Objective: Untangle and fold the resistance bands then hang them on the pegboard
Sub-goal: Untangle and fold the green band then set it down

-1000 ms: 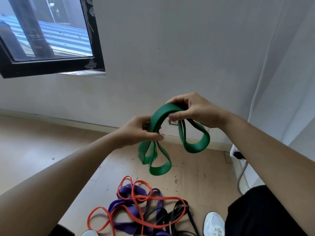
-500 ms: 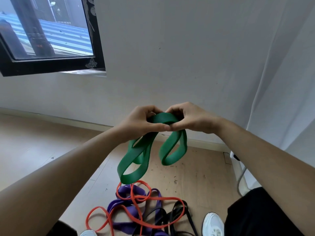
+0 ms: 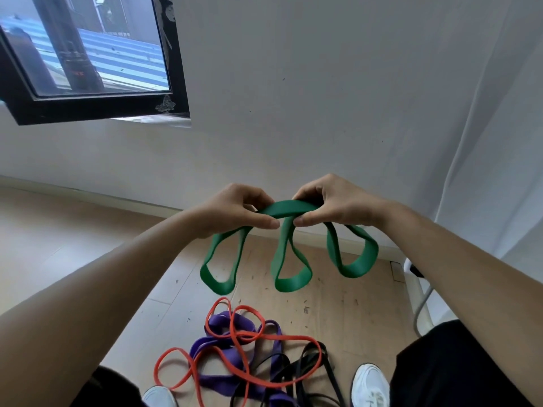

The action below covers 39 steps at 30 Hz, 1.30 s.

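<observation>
A wide green resistance band (image 3: 289, 210) is held up in front of me, folded so that three loops hang down side by side. My left hand (image 3: 238, 211) pinches its left part between thumb and fingers. My right hand (image 3: 335, 205) pinches it just to the right, the two thumbs almost touching. On the wooden floor below lies a tangle of an orange band (image 3: 244, 336), a purple band (image 3: 223, 352) and a black band (image 3: 311, 368). No pegboard is in view.
A white wall (image 3: 323, 98) rises ahead, with a black-framed window (image 3: 97, 104) at upper left. White curtain fabric (image 3: 499, 142) hangs at right, beside a white metal frame (image 3: 418, 292). My white shoes (image 3: 370, 383) stand next to the tangle.
My hands have drawn a little apart and raised the green band. It now hangs in three separate loops instead of two bunched ones.
</observation>
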Each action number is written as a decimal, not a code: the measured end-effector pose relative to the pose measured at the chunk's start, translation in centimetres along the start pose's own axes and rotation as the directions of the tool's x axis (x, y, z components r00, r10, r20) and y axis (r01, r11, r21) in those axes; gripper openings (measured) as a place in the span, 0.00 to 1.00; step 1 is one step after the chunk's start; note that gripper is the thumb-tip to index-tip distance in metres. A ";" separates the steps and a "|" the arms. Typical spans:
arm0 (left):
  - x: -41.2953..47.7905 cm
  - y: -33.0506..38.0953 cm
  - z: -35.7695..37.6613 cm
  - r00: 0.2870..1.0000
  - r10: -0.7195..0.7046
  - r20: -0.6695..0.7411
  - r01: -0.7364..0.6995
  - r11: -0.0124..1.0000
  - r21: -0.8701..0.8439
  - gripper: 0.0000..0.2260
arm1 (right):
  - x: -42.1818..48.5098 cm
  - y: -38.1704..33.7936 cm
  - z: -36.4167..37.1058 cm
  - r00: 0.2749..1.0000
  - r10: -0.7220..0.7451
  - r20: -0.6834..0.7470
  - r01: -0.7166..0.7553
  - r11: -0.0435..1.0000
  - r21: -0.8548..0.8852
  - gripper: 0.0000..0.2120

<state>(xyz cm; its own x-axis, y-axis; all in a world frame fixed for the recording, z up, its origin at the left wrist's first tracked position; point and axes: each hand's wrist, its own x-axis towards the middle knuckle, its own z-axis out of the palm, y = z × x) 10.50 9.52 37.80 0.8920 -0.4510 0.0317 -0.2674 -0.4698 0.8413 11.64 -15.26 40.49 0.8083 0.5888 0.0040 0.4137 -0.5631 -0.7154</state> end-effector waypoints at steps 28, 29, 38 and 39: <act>1.4 2.5 2.5 0.944 0.012 -0.329 -0.185 0.846 -0.501 0.15 | 0.0 1.7 -0.1 0.996 0.027 -0.080 0.016 0.871 0.491 0.17; 1.5 2.5 2.6 0.942 0.004 -0.335 -0.187 0.836 -0.515 0.14 | 0.1 1.7 0.1 0.996 0.032 -0.087 0.014 0.877 0.480 0.17; 2.6 1.3 3.3 0.974 -0.062 -0.218 -0.046 0.887 -0.459 0.15 | 0.2 2.9 1.1 0.979 0.091 -0.181 -0.015 0.924 0.382 0.13; 2.6 1.1 3.4 0.981 -0.054 -0.188 -0.031 0.905 -0.424 0.16 | 0.0 3.0 0.9 0.979 0.084 -0.184 -0.021 0.946 0.322 0.13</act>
<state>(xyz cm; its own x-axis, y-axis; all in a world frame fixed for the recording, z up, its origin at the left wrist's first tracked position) 11.28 5.24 36.94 0.9578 -0.2741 0.0869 -0.1154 -0.0897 0.9893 12.54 -16.41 37.77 0.9033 0.4228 0.0724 0.2399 -0.3583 -0.9023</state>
